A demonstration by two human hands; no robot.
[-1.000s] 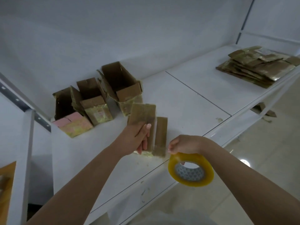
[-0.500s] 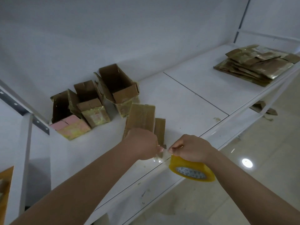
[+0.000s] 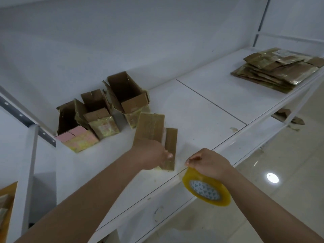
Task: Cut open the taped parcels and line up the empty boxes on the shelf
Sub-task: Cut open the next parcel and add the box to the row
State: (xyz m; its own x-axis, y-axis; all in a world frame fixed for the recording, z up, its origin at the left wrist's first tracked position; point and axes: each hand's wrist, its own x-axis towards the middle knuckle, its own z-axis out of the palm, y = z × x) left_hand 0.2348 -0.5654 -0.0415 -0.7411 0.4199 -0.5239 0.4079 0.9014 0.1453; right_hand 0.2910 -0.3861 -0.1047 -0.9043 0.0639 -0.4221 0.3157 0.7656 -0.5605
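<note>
Two hands work at the lower centre of the frame: the left hand [image 3: 150, 154] grips the near end of a flattened cardboard box [image 3: 151, 128], fingers curled over its edge, while the right hand [image 3: 208, 163] pinches the rim of a yellow tape roll [image 3: 206, 189] that hangs below the shelf's [image 3: 201, 109] front edge. The cardboard lies tilted against the shelf, close to the lip, so a loose grip could let it slide off toward the floor. The roll dangles from fingertips alone and could well drop or swing. Any tape strand between the hands is too faint to tell. To the left of centre, three open boxes [image 3: 98, 113] stand crowded together; a careless push of the cardboard could topple the nearest. A stack of flattened boxes [image 3: 277, 71] rests at the upper right.
</note>
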